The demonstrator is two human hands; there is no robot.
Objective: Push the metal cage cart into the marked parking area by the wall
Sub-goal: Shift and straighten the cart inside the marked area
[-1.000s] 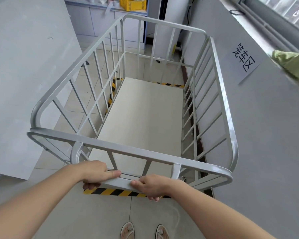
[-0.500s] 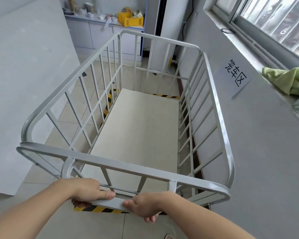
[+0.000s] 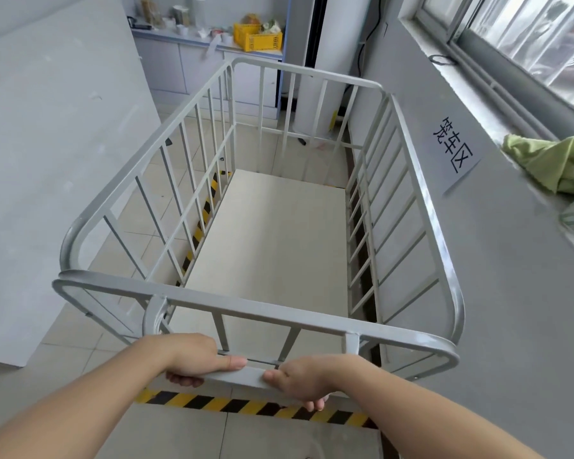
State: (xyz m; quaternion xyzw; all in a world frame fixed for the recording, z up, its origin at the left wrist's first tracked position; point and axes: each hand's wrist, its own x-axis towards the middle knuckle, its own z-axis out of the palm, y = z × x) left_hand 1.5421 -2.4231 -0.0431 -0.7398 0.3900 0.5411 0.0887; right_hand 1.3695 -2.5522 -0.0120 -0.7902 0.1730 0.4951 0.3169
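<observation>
A grey metal cage cart with barred sides and a pale flat floor stands in front of me, its right side close along the grey wall. My left hand and my right hand both grip the cart's near handle bar. Yellow-black floor tape runs just behind the cart's near end, and another tape strip shows through the left bars. The cart sits inside these strips. A paper sign with black characters hangs on the wall beside the cart.
A large grey panel stands on the left. A counter with a yellow crate and a white column lie beyond the cart's far end. A green cloth lies on the window ledge at right.
The cart has rolled forward: the far tape strip is hidden under it and the near strip now lies behind its near end. My view has tilted up. Both hands stay on the handle.
</observation>
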